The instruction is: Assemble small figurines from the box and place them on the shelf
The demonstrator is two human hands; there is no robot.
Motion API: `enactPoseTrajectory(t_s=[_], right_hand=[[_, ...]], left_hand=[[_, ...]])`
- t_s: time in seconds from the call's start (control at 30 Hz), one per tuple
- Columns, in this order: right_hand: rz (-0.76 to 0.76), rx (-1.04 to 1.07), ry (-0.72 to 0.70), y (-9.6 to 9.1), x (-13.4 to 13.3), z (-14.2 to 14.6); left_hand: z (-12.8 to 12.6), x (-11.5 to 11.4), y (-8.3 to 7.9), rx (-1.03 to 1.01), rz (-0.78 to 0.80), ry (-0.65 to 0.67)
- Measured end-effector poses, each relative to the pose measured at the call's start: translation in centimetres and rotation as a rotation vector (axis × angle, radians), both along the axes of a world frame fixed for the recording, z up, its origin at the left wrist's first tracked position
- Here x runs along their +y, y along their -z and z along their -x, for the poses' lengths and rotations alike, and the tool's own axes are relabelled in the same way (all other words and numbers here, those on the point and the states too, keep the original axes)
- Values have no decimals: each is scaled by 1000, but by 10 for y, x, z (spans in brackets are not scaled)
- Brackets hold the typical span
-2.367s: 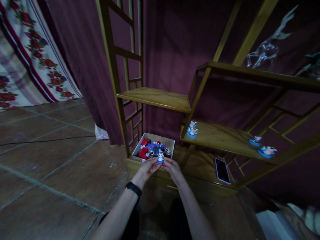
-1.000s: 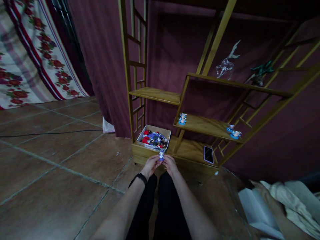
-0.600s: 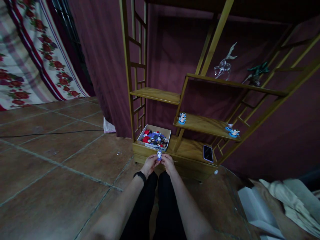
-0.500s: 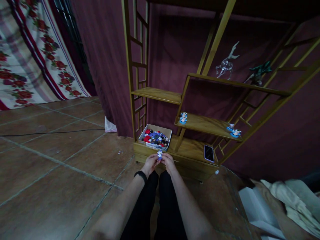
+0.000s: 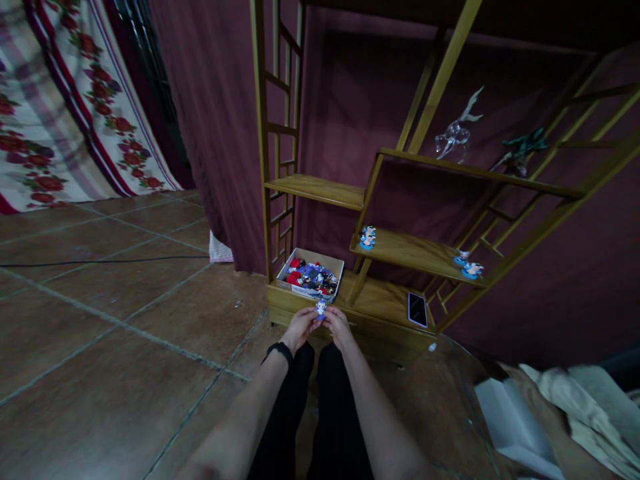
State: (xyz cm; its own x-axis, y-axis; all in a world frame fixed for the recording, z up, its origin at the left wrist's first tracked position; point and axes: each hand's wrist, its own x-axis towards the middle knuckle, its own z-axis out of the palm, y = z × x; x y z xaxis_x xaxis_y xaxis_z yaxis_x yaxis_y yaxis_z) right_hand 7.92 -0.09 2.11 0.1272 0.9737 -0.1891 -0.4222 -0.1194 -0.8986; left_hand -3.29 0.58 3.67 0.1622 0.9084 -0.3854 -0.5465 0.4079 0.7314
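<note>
Between both hands, in front of the low cabinet, I hold a small white and purple figurine (image 5: pixel 321 309) upright. My left hand (image 5: pixel 301 327) grips its left side, and a black band circles that wrist. My right hand (image 5: pixel 337 323) has its fingers closed on the figurine's right side. Just beyond my hands, a white cardboard box (image 5: pixel 337 265) full of red, purple and black figurines sits on the cabinet's lower ledge. Blue-based figurines (image 5: pixel 367 238) stand at the left end of the middle shelf, and more figurines (image 5: pixel 471 269) stand at its right end.
A phone (image 5: pixel 417 309) lies on the lower ledge at the right. A clear glass deer (image 5: pixel 455 133) and a green ornament (image 5: pixel 523 150) occupy the upper shelf. On the floor at right are an open white box (image 5: pixel 515 420) and pale cloth (image 5: pixel 595 413).
The view has shifted very slightly. Both hands remain on the figurine in nearly the same place, and the shelf items have not moved.
</note>
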Motion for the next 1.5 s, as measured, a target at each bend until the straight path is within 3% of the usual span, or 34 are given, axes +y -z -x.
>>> enactPoseTrajectory(t_s=[0.8,1.17,1.5], right_hand=[[-32,67,-45,-4,-4,-10],[-66,93,37,6,0,-11],[-127,68,-22,4,-1,-15]], left_hand=[[1,3,12,-76,-49,4],[-1,4,17,-75,-93,8],[1,3,14,-64,-147,54]])
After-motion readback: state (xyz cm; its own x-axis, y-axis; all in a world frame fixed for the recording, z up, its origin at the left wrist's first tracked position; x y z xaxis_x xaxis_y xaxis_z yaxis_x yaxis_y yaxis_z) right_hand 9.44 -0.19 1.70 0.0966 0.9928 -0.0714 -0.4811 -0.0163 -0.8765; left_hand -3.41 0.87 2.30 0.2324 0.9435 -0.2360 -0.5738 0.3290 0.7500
